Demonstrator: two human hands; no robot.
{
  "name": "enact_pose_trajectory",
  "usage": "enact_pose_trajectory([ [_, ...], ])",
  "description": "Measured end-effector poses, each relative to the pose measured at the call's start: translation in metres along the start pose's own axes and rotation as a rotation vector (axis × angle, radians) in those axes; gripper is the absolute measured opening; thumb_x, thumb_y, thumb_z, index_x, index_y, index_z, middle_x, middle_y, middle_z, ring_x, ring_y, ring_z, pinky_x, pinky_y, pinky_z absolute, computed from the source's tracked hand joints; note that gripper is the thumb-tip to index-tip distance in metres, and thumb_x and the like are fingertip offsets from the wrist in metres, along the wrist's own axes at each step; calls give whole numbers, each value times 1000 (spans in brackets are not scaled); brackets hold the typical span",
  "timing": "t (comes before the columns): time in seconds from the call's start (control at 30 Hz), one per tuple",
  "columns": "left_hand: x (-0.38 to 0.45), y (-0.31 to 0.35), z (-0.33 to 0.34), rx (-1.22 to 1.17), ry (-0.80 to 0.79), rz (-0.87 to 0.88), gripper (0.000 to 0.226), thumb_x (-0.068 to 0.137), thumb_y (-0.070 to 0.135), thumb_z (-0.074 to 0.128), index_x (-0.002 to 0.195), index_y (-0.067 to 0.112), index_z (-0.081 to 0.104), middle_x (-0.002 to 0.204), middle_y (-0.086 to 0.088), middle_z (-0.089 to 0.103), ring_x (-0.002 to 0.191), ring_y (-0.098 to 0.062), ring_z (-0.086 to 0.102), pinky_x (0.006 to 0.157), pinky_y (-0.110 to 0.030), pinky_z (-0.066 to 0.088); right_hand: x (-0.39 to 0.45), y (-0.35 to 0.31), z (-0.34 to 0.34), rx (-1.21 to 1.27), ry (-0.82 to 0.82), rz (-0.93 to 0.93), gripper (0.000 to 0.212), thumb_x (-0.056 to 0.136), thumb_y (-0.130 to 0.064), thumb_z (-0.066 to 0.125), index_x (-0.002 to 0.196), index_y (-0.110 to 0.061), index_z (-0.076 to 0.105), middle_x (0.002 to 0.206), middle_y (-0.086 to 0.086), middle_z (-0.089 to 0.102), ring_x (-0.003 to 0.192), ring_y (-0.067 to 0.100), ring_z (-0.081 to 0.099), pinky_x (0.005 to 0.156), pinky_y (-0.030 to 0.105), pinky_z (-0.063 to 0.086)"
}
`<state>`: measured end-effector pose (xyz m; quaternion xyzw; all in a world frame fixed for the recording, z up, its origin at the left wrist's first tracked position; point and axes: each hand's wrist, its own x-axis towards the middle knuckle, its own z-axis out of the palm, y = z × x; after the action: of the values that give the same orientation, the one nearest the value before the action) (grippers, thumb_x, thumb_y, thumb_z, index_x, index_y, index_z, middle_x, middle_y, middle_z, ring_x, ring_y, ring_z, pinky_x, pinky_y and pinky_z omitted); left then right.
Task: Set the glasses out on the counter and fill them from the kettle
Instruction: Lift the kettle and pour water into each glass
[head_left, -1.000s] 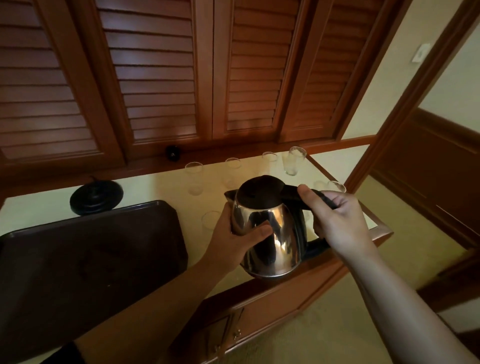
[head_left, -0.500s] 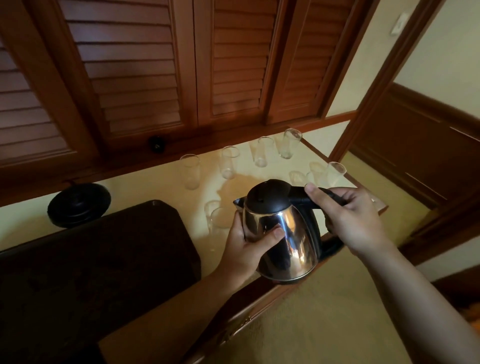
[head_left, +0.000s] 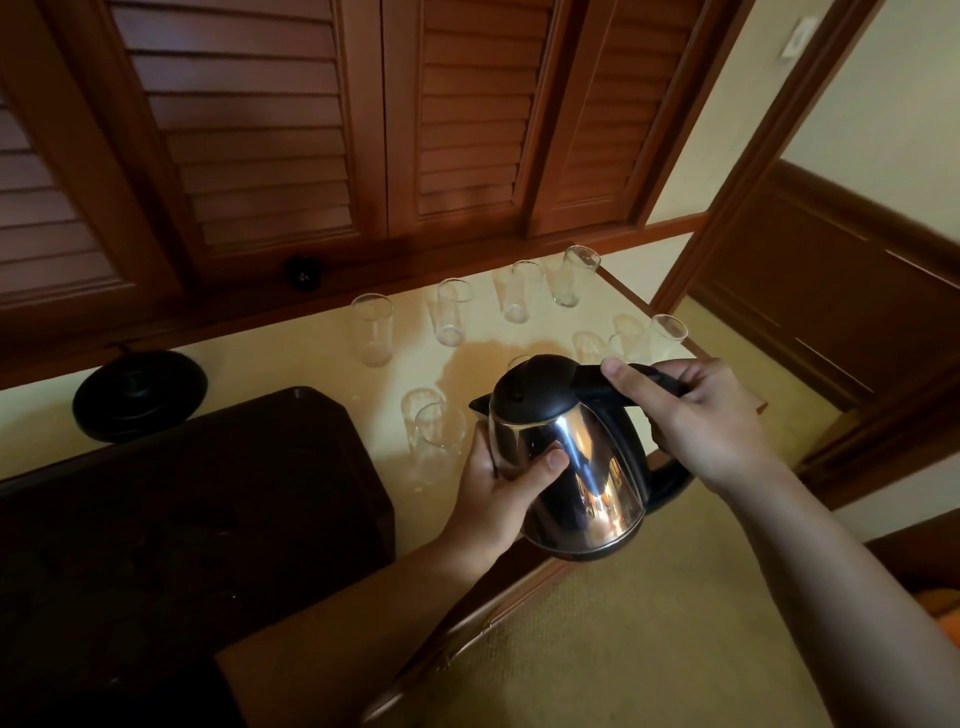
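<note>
Kettle: a steel kettle (head_left: 576, 467) with a black lid and black handle, held in the air over the counter's front edge, its spout turned left towards the near glasses
Right hand: the right hand (head_left: 696, 415) is wrapped round the black handle, fingers (head_left: 621, 375) curled over its top, thumb lying along it towards the lid
Left hand: the left hand (head_left: 501, 493) cups the steel body from the left side, thumb (head_left: 545, 465) pressed flat on the metal, the other fingers hidden behind the kettle
Counter: a pale yellow counter (head_left: 291, 358) with a wooden edge, set below louvred wooden doors (head_left: 249, 130)
Back row: four clear glasses (head_left: 372, 330) stand upright in a line along the back of the counter, apart from one another
Near glasses: two glasses (head_left: 439, 434) stand close together just left of the spout, beside the tray; whether they hold water cannot be told
Right cluster: several more glasses (head_left: 667, 332) stand behind the kettle near the counter's right end, partly hidden by the lid and the hand
Tray: a dark tray (head_left: 182, 509) covers the left front part of the counter
Base: a round black kettle base (head_left: 139, 395) sits on the counter behind the tray, well apart from the kettle
Floor: yellowish carpet (head_left: 649, 649) lies below the counter's edge
</note>
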<state>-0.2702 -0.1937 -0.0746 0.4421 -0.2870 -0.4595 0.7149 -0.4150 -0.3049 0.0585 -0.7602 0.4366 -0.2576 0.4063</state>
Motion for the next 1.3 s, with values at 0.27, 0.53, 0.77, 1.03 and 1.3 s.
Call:
enact_pose_trajectory([
  [0.27,-4,2,0,20,28,-35,70,79,20,81,138,4,48,84,16,78,68,5,70,60,-9,53,7,1,5,-17,-38,-33,82,73,-76,71,79,5,74,49,8,47,38,17,40,43,17,33],
  [0.53,-6,2,4,-11,24,-111,53,96,-9,67,144,1,44,110,-4,67,84,6,75,69,-13,57,12,1,5,-27,-56,-63,83,73,-78,70,80,5,74,52,11,49,40,20,41,43,18,34],
  [0.77,-8,4,10,-24,46,-45,71,82,9,66,148,-6,42,95,1,65,61,-14,68,60,-9,53,12,1,4,-43,-68,-61,79,74,-77,69,80,2,76,50,9,50,39,17,42,44,16,34],
  [1.03,-9,-2,7,-86,40,-23,95,73,31,79,152,-4,39,109,-5,64,95,-32,57,65,-11,56,10,-6,5,-57,-64,-61,76,72,-75,67,78,0,78,45,-3,51,36,8,44,44,12,35],
  [1.3,-5,-7,2,-61,20,-26,94,69,34,79,150,4,43,121,-7,68,98,0,77,76,-16,60,8,-10,5,-71,-60,-43,77,72,-74,67,80,1,78,42,-4,48,34,8,42,44,13,35],
])
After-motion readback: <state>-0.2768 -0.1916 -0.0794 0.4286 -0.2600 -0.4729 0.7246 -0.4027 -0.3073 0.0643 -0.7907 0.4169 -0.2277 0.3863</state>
